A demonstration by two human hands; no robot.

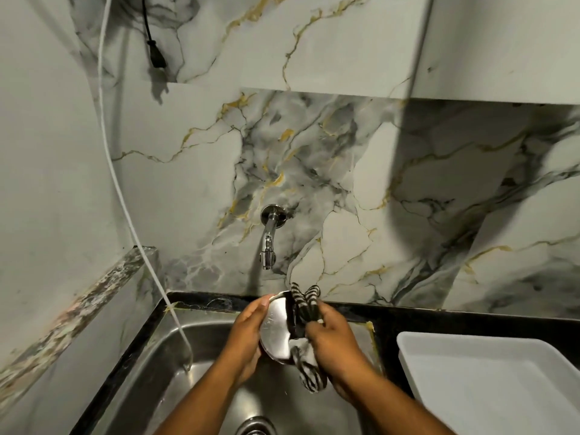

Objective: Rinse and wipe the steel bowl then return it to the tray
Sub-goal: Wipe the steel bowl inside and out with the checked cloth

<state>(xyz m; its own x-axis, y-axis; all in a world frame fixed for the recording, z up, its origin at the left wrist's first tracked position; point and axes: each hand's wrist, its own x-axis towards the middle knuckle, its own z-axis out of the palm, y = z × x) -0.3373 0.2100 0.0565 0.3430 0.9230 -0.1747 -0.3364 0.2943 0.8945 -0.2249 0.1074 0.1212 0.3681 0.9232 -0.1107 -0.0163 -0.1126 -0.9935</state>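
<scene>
The steel bowl [277, 331] is held on edge above the sink, its shiny underside facing me. My left hand [248, 332] grips its left rim. My right hand [334, 342] presses a black-and-white striped cloth [306, 304] against the bowl's right side; the cloth sticks up above the bowl and hangs down below my hand. The white tray [489, 384] rests on the dark counter to the right, with nothing in it that I can see. The bowl's inside is hidden.
A wall tap [269, 243] juts out above the steel sink [163, 365]; no water runs from it. The sink drain [255, 426] shows at the bottom. A white hose [125, 196] drops from the left wall into the sink. A black plug [157, 56] dangles at upper left.
</scene>
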